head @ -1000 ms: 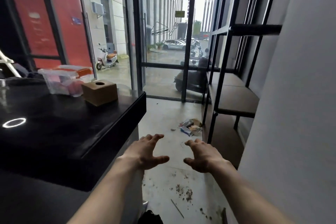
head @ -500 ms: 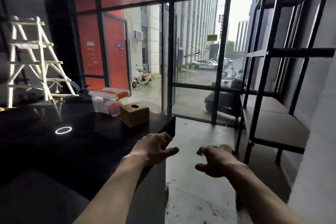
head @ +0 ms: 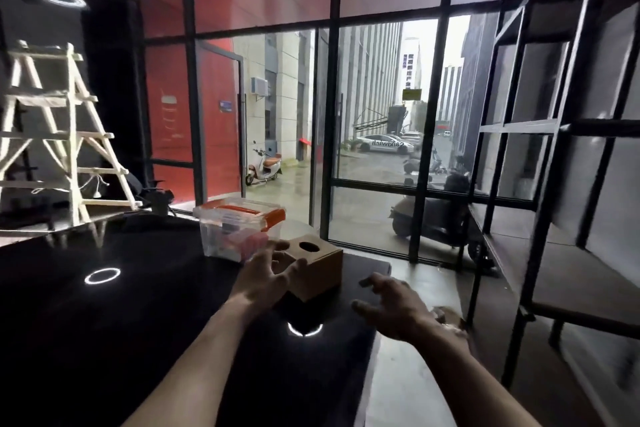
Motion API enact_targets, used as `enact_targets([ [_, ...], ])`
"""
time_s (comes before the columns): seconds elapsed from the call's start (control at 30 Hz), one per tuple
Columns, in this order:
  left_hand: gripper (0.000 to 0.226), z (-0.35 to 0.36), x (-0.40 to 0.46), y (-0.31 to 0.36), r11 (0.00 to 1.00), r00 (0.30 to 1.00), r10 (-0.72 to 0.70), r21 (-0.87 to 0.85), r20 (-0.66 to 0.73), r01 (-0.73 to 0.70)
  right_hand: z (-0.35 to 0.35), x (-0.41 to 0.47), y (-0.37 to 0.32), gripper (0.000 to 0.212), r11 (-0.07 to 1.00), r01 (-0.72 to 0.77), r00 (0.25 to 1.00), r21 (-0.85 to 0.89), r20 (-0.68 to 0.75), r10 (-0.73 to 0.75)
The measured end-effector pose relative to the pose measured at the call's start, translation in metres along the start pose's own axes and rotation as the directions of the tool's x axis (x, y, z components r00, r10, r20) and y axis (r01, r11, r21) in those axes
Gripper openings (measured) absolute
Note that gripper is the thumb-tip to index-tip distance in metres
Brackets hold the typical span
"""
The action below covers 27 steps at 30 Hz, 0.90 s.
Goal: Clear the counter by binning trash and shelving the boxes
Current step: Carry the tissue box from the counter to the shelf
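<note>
Black and glossy, the counter (head: pixel 104 322) fills the lower left of the view and mirrors ring-shaped ceiling lights. Near its far right corner sits a brown cardboard box (head: pixel 320 269) with a round hole in its top. Just behind it, toward the window, stands a clear plastic storage bin (head: pixel 235 230) with an orange-latched lid; whether the two touch cannot be told.

The left hand (head: pixel 268 276) reaches over the near-left side of the cardboard box, fingers (head: pixel 294 269) spread wide and curled, covering part of the box's top and front; motion blur hides whether they press on it. The right hand (head: pixel 398 308) hovers just right of the box, at the counter's right edge, fingers (head: pixel 372 282) open and bent toward the box, apart from it and holding nothing.

To the right stands a black metal shelving unit (head: pixel 519 163) with dark boards. A pale wooden ladder (head: pixel 69 135) leans beyond the counter on the left. Through the glass wall, scooters are parked on wet pavement.
</note>
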<state>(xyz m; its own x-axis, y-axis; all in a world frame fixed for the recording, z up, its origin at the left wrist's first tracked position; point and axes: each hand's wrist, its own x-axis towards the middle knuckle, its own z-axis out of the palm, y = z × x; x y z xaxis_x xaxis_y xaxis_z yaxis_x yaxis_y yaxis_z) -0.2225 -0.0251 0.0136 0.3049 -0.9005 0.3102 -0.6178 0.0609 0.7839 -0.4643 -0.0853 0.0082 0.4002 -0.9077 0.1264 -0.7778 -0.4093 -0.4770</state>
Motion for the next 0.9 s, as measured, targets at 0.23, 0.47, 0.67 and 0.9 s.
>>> enact_targets([
  [0.23,0.082,-0.017,0.083,-0.058,0.961,0.995,-0.085,-0.26,0.056,0.097,0.043,0.063,-0.041,0.059,0.914,-0.207,0.957,0.35,-0.123,0.264],
  [0.47,0.079,0.018,0.13,-0.08,0.915,0.966,-0.196,-0.323,0.169,0.242,0.06,0.099,-0.048,0.068,0.738,-0.32,0.91,0.594,-0.026,0.415],
  [0.67,0.069,0.02,0.142,-0.101,0.858,0.935,-0.326,-0.372,0.141,0.355,0.067,0.11,-0.06,0.066,0.686,-0.362,0.887,0.631,0.006,0.463],
  [0.9,0.06,0.014,0.131,-0.107,0.812,0.871,-0.333,-0.359,0.363,0.46,0.081,0.119,-0.062,0.066,0.675,-0.378,0.867,0.633,-0.013,0.498],
])
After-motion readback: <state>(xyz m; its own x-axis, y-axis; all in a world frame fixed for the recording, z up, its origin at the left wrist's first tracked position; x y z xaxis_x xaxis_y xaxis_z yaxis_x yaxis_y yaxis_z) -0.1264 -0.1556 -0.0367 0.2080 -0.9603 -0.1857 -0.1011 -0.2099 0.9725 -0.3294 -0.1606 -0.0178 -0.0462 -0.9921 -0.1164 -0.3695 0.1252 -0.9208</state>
